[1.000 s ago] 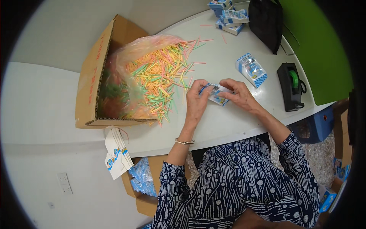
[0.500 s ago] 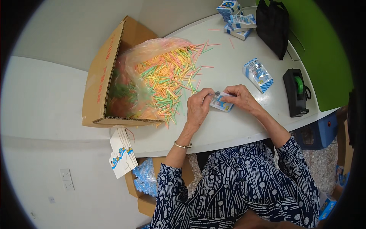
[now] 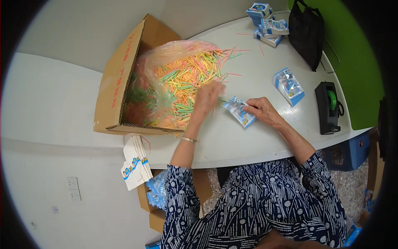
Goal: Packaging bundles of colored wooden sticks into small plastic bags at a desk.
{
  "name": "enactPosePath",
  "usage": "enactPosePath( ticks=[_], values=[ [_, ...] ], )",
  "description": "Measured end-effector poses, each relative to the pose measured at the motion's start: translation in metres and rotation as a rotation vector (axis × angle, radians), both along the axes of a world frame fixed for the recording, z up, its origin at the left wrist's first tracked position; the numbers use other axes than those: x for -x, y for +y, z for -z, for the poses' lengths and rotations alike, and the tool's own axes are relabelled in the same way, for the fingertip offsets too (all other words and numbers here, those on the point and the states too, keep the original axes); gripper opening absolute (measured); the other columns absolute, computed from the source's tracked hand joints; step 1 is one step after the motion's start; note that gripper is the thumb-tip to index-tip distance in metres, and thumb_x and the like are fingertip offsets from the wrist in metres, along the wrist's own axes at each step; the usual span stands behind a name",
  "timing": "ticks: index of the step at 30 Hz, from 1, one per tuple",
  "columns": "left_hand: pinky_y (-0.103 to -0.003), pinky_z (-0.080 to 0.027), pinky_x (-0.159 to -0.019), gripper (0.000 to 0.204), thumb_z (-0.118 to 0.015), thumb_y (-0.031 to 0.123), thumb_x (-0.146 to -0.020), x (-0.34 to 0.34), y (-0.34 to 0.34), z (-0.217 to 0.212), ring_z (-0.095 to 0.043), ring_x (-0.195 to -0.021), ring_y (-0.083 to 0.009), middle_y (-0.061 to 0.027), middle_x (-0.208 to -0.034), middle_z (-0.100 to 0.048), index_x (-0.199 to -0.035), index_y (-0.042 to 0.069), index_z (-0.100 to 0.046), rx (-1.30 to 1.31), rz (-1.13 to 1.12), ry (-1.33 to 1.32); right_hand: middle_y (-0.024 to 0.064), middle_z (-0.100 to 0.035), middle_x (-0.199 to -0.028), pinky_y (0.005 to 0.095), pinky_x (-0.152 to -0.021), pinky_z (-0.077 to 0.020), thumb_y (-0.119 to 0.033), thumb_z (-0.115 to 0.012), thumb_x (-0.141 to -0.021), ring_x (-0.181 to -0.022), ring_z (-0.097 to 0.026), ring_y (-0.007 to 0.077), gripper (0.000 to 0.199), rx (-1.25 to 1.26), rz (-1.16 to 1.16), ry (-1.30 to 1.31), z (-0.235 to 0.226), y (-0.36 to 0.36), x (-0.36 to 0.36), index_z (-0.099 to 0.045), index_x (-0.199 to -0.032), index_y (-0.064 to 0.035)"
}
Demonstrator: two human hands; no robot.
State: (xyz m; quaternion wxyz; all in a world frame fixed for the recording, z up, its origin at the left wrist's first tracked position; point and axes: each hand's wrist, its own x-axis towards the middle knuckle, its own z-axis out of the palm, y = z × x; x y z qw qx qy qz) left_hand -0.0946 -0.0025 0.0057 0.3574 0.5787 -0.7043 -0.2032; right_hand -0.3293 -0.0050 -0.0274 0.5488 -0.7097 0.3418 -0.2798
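My right hand [image 3: 264,112] pinches the side of a small blue-and-white plastic packet [image 3: 239,113] above the table. Over the near right edge of a heap of thin yellow, orange, green and pink sticks [image 3: 176,79], like short straws, is my left hand [image 3: 207,98], a bangle on its wrist. Motion smears its fingers, so whether it holds any sticks is unclear. A green bit shows between the hand and the packet's upper left corner. The heap spills out of a clear plastic bag [image 3: 184,46] in a cardboard box lying on its side [image 3: 120,79].
Right of my hands lies another blue-and-white packet [image 3: 289,87], with a black tape dispenser [image 3: 327,112] beyond it. Small boxes [image 3: 269,37] are stacked at the back beside a black bag [image 3: 306,35]. Folded white cartons [image 3: 137,162] jut past the table's left front edge, near blue packets [image 3: 156,189] below.
My left hand has left the packet and moved left to the stick heap. My right hand still holds the packet, now more fully in sight. The whole view has shifted slightly.
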Motion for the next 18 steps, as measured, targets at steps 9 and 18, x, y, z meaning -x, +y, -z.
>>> enactPosePath(
  ticks=[9,18],
  values=[
    [-0.045,-0.04,-0.079,0.013,-0.053,0.003,-0.076,-0.136,-0.073,0.0,-0.052,-0.098,-0.0338,-0.0183,-0.094,-0.06,-0.085,-0.002,-0.06,0.112,-0.507,-1.219,0.0058,-0.043,-0.053,0.0312,-0.049,-0.0314,-0.022,-0.06,-0.086,-0.052,-0.038,0.0111,0.029,0.087,0.004,0.015,0.002,0.001,-0.002,-0.058,-0.07,0.0017],
    [-0.047,-0.033,-0.093,0.025,-0.055,0.018,-0.079,-0.156,-0.105,0.001,-0.048,-0.104,-0.0324,-0.0169,-0.109,-0.057,-0.094,0.002,-0.065,-0.052,-0.645,-1.252,0.0122,-0.055,-0.061,0.0364,-0.055,-0.038,-0.025,-0.06,-0.083,-0.055,-0.05,0.0236,0.024,0.123,0.012,0.096,-0.003,-0.002,-0.007,-0.064,-0.078,-0.0027]
  ],
)
